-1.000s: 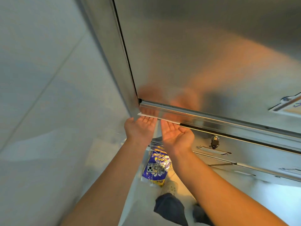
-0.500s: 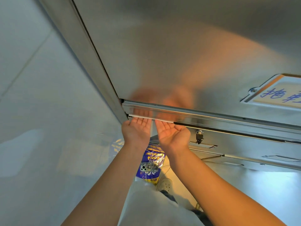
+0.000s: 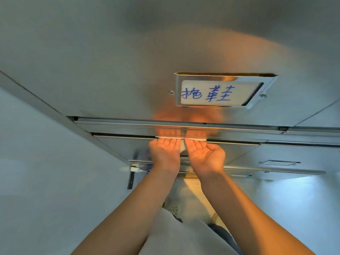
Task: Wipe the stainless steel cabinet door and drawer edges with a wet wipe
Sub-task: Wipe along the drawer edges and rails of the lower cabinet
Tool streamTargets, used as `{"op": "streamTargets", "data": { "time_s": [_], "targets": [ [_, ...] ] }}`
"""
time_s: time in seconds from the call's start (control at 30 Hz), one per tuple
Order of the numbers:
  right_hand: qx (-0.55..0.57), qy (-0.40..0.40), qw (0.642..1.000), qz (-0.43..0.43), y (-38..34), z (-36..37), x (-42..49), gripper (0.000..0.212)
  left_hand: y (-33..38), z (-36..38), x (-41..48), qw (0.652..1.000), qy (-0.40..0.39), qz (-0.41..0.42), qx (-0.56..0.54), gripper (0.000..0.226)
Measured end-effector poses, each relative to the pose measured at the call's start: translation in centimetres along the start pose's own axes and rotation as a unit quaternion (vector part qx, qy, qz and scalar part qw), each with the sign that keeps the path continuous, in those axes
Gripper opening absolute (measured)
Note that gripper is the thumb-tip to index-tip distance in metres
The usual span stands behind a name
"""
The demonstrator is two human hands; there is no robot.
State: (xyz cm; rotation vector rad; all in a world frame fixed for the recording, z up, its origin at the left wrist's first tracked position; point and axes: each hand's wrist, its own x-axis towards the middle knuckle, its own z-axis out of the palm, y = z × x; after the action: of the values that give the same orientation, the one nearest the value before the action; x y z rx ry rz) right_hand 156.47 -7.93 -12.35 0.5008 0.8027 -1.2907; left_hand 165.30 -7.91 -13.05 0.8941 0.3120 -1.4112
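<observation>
**Wipe** [image 3: 181, 138]: we logged a thin white strip pressed flat against the lower lip of the steel rail [image 3: 119, 127] beneath the cabinet door [image 3: 110, 67]. A fold of it hung down between the two hands.

**Left hand** [image 3: 164, 153]: palm up, fingers [image 3: 170, 141] straight and side by side, their tips against the wipe from below. We noted nothing curled round it.

**Right hand** [image 3: 204, 155]: just beside the left and also palm up, fingers [image 3: 195, 142] straight with their tips on the same strip, thumb out to the right. We recorded both hands as flat and pushing, not gripping.

**Cabinet door**: brushed steel, filling the upper view. We saw a blurred orange reflection of the hands and arms in it.

**Label holder** [image 3: 224, 90]: a metal frame screwed to the door, above and to the right of the hands. It held a white card with blue handwritten characters.

**Drawer front** [image 3: 117, 148]: steel, below the rail and behind the hands.

**Second label frame** [image 3: 278, 162]: smaller, lower and further right, on a steel panel.

**Wall** [image 3: 46, 162]: a pale panel at the left.

**Shoe** [image 3: 173, 207]: pale and perforated, on the floor between the forearms. We found it partly hidden by a white garment [image 3: 174, 236].
</observation>
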Motion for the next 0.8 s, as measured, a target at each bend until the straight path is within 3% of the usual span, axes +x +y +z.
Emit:
{"op": "streamTargets", "data": {
  "time_s": [0.4, 0.53, 0.63, 0.8],
  "targets": [
    [0.012, -0.018, 1.0, 0.009, -16.3, -3.8, -1.1, 0.051, -14.8, 5.6, -3.5, 1.0, 0.02, -0.001, 0.008, 0.045],
    [0.028, -0.029, 0.999, 0.028, -17.6, -4.1, -1.4, 0.049, -15.8, 6.0, -4.3, 1.0, 0.016, 0.008, 0.013, 0.044],
    [-0.006, -0.035, 0.999, 0.019, -17.5, -4.4, -1.6, 0.036, -15.3, 5.9, -4.4, 1.0, 0.015, -0.001, 0.027, 0.042],
    [-0.057, -0.024, 0.998, -0.01, -16.8, -5.2, -1.7, 0.026, -13.8, 5.3, -4.4, 0.993, 0.025, -0.044, 0.103, 0.026]
  ]
}}
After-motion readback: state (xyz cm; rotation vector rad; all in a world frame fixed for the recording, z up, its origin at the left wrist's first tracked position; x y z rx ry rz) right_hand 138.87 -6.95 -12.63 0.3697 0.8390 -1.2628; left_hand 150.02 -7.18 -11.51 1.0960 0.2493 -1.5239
